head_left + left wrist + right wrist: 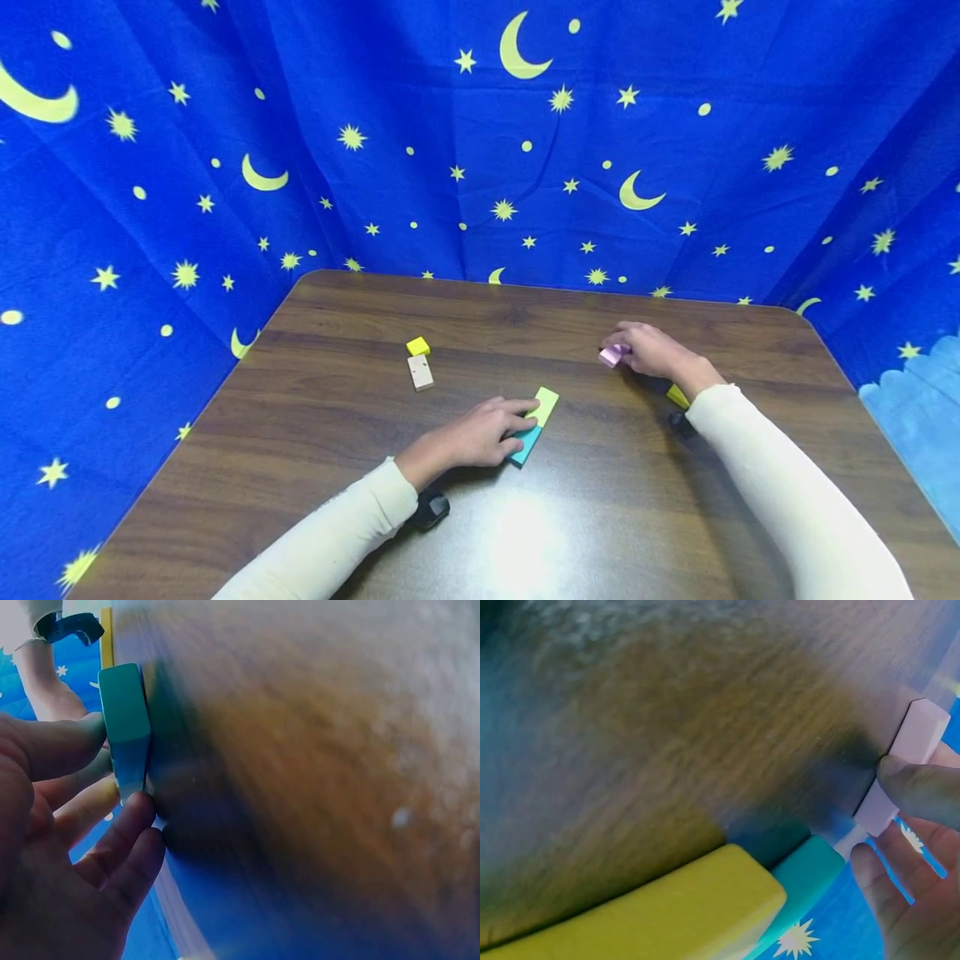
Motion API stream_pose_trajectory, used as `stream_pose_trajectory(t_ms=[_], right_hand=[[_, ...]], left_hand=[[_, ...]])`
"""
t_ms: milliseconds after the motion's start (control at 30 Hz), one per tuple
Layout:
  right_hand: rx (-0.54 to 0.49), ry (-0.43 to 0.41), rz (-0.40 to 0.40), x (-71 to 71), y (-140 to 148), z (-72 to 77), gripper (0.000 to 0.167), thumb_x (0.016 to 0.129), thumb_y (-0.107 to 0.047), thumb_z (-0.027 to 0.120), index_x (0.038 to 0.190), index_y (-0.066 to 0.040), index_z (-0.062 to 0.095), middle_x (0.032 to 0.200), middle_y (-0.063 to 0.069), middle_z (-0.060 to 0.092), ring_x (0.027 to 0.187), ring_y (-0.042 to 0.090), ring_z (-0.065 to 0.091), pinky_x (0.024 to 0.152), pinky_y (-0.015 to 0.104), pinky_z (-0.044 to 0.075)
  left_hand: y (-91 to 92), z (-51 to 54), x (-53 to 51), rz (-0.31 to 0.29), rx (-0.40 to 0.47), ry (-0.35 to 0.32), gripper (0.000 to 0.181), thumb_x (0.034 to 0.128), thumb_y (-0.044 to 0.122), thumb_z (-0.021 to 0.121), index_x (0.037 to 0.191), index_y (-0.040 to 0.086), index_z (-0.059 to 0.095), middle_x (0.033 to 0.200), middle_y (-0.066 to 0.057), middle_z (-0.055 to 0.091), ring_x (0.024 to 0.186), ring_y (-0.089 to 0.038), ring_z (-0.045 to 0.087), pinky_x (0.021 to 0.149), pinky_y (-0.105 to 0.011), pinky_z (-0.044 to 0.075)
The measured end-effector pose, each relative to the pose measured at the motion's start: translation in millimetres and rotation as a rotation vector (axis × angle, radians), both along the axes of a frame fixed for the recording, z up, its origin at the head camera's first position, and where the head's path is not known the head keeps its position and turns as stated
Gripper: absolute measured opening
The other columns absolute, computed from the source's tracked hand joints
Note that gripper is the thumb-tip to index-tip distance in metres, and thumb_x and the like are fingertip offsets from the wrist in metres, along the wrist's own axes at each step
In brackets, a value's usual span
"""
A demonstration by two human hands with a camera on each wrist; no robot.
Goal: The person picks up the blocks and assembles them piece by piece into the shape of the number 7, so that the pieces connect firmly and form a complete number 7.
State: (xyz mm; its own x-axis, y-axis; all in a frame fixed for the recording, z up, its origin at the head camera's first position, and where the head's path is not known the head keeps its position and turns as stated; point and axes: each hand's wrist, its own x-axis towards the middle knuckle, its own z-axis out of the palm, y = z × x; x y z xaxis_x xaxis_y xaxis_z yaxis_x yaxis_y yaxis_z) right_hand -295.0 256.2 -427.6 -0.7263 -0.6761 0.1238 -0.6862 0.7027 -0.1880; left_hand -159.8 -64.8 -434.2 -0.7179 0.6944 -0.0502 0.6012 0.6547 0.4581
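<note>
My left hand rests with spread fingers on a lime block and a teal block, which lie end to end. In the left wrist view the thumb of that hand touches the side of the teal block. Farther back on the right, my right hand pinches a pink block. The right wrist view has the thumb of that hand against the pink block, low over the table.
A yellow block lies partly hidden under my right wrist; the right wrist view shows a teal block beside it. Back left on the wooden table, a small yellow block touches a pale block. Patterned blue cloth stands behind.
</note>
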Motion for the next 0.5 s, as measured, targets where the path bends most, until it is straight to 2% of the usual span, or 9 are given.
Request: stream_pose_trajectory(t_ms=[233,500], right_hand=[[-0.002,-0.008,-0.011,-1.7,0,1.0,0.038,0.076,0.011,0.062,0.11,-0.001,0.074,0.107,0.02,0.07,0.098,0.037,0.067,0.089,0.053,0.054],[-0.016,0.0,0.033,-2.2,-9,6.7,0.033,0.077,0.009,0.065,0.107,-0.003,0.074,0.103,0.016,0.071,0.096,0.033,0.068,0.089,0.052,0.054]], left_hand=[[0.8,1.7,0.1,0.004,-0.015,-0.004,0.041,0.0989,0.02,0.058,0.139,0.01,0.057,0.159,-0.003,0.041,0.146,-0.026,0.041,0.123,-0.05,0.027],[1.1,-0.2,-0.1,0.015,-0.025,-0.007,0.041,0.0991,0.021,0.058,0.139,0.012,0.056,0.159,-0.002,0.04,0.145,-0.025,0.042,0.123,-0.05,0.027]])
